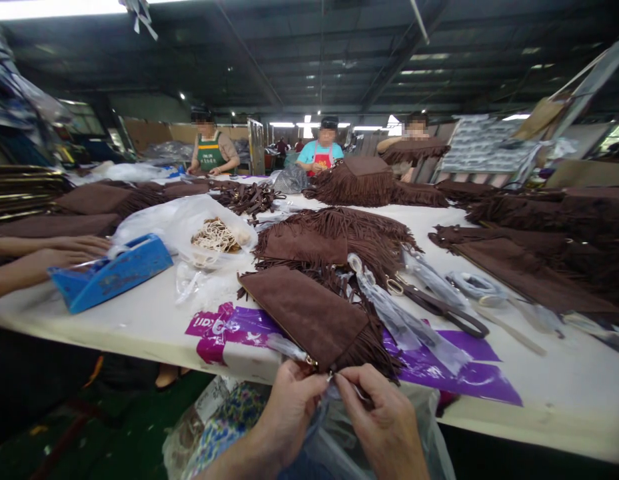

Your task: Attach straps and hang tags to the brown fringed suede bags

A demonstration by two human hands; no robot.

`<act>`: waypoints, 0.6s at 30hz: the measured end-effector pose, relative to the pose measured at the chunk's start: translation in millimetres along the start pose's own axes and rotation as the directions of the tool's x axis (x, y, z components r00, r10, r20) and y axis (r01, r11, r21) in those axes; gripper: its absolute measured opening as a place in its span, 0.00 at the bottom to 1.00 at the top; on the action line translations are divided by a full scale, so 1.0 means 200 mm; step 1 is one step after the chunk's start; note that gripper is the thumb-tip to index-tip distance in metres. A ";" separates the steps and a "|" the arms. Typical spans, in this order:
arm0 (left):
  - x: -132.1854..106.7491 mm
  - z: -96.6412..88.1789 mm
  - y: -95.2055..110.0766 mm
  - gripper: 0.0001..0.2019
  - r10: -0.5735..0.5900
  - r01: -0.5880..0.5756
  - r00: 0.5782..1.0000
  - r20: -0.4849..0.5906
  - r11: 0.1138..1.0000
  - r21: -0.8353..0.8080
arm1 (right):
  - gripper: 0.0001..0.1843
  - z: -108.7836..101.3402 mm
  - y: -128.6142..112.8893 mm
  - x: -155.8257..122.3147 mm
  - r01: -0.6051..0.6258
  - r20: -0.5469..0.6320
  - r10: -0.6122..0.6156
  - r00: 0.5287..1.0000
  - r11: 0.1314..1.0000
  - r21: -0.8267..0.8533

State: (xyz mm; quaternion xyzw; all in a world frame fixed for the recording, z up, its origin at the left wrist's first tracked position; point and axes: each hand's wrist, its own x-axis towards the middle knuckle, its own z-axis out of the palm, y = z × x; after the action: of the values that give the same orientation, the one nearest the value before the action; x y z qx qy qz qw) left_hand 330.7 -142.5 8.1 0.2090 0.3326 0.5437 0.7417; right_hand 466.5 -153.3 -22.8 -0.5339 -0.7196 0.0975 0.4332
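Note:
A brown suede fringed bag (309, 315) lies on the white table (139, 320), its near corner hanging over the front edge. My left hand (289, 407) and my right hand (384, 420) meet just below that corner, fingers pinched together on a small metal piece and a clear plastic wrap at the bag's corner. Both hands are closed. What exactly the fingertips hold is too small to name.
More fringed brown bags (334, 240) are piled across the table. Purple plastic sheets (224, 327) lie under the bag, a strap in clear plastic (439, 307) to the right. A blue tray (109, 273) and a co-worker's forearms (39, 257) are at left. Three people work at the far side.

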 end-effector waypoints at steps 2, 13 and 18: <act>0.00 -0.01 0.00 0.17 0.009 -0.009 1.000 0.005 1.000 0.018 | 0.12 0.01 0.01 0.00 0.005 0.000 -0.005 1.000 1.000 0.001; 0.01 -0.02 -0.01 0.15 0.046 -0.045 0.998 -0.048 0.999 0.030 | 0.16 0.00 -0.07 0.01 0.004 -0.090 -0.001 0.996 1.000 0.028; 0.01 -0.02 -0.02 0.13 0.071 -0.070 0.997 -0.004 0.992 0.108 | 0.13 0.02 -0.09 0.02 0.043 -0.107 -0.036 0.994 0.997 0.066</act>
State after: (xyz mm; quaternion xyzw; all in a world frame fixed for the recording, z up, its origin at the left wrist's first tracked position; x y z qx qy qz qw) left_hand 332.0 -141.8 2.1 0.2583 0.3566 0.5515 0.7085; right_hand 452.1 -156.3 -12.2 -0.5089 -0.7023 0.0850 0.4905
